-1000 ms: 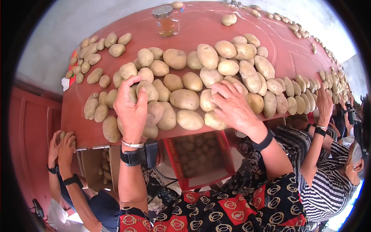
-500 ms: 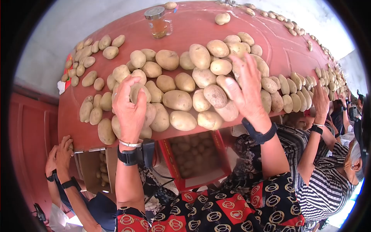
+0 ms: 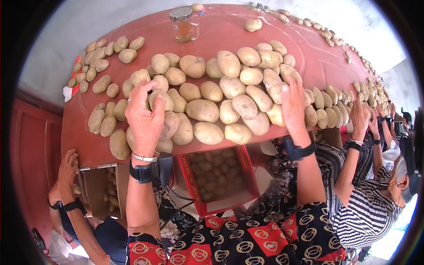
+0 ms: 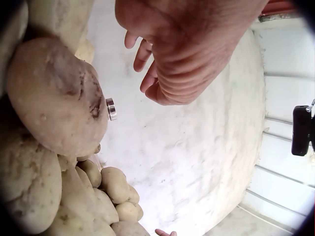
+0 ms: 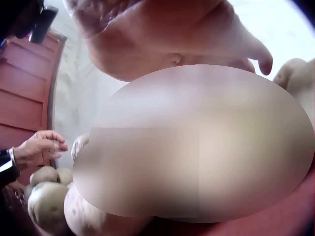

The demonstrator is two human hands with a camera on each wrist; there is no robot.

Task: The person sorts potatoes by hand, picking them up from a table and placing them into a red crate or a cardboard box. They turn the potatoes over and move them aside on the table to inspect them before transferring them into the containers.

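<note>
Potatoes lie heaped along the near side of a red table [image 3: 221, 37]. My left hand [image 3: 145, 117] hovers at the left of the heap, fingers loosely bent and thumb apart, beside a potato [image 3: 161, 100]. In the left wrist view this hand [image 4: 192, 49] holds nothing, and a potato with dark scars [image 4: 54, 93] lies close by. At the heap's right end my right hand [image 3: 293, 106] rests with fingers extended against the potatoes, next to a long potato [image 3: 272, 86]. A blurred patch hides much of the right wrist view below the right hand [image 5: 172, 39].
An open red box of potatoes [image 3: 251, 176] stands below the table edge, with a cardboard box [image 3: 95, 190] to its left. A lidded glass mug [image 3: 182, 28] is at the back. Other people's hands [image 3: 68, 174] work at both sides; potato rows [image 3: 331, 117] continue rightward.
My right hand has left the middle of the heap and moved to its right end, uncovering a brownish potato near the front. My left hand has barely moved.
</note>
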